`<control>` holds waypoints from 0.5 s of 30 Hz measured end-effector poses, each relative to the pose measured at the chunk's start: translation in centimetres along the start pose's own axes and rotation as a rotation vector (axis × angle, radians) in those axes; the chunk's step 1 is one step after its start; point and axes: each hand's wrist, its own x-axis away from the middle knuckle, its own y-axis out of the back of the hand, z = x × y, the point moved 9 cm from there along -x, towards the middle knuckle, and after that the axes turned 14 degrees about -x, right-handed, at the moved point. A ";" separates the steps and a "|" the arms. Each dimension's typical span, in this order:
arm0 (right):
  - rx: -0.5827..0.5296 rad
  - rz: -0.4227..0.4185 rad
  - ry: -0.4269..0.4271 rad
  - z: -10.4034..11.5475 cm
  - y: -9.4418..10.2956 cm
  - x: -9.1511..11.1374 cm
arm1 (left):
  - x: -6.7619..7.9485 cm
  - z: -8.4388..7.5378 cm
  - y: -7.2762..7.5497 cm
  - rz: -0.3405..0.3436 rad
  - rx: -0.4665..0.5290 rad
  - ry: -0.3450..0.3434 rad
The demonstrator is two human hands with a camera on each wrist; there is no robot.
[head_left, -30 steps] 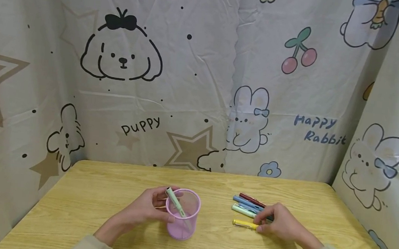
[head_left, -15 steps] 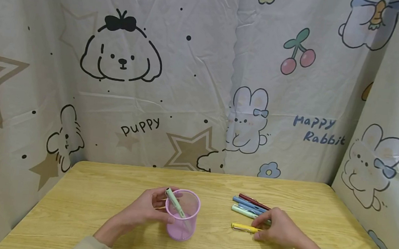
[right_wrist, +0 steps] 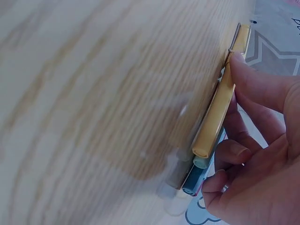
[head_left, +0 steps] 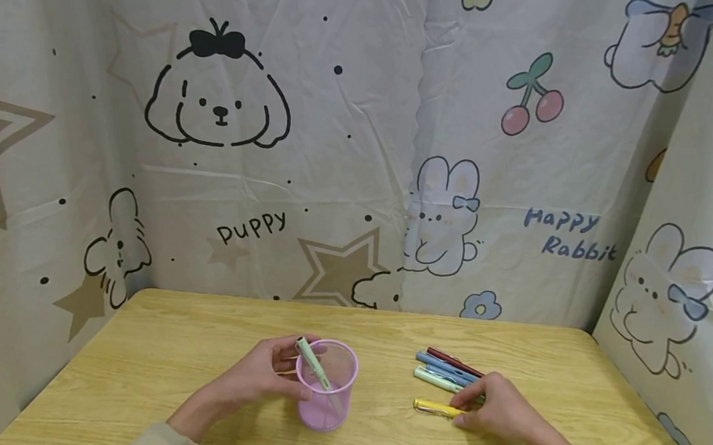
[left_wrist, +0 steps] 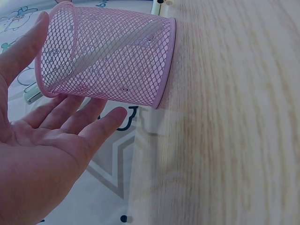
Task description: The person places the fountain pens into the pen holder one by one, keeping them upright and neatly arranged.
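Observation:
A pink mesh pen holder stands on the table, with a light green pen leaning inside and its end sticking out over the rim. My left hand holds the holder from the left, thumb at the front and fingers behind. In the left wrist view, thumb and fingers lie on either side of the mesh cup near its rim. My right hand pinches a yellow pen low over the table. The right wrist view has the thumb on the yellow pen, fingers on its far side.
Behind the yellow pen lie a second light green pen, blue pens and a dark red pen, side by side and partly hidden by the right hand. A patterned curtain encloses the wooden table at the back and sides.
My right hand drew the yellow pen slightly towards me, away from the other pens, then stayed nearly still. The left hand and the pen holder have hardly moved.

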 end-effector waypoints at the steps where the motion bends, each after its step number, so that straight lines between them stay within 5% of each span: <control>1: -0.005 0.004 0.005 0.0 0.0 0.0 | 0.0 0.0 0.0 0.000 0.001 0.000; 15: -0.016 0.043 0.026 0.1 -0.4 -0.2 | 0.0 -0.1 -0.1 0.006 0.012 0.000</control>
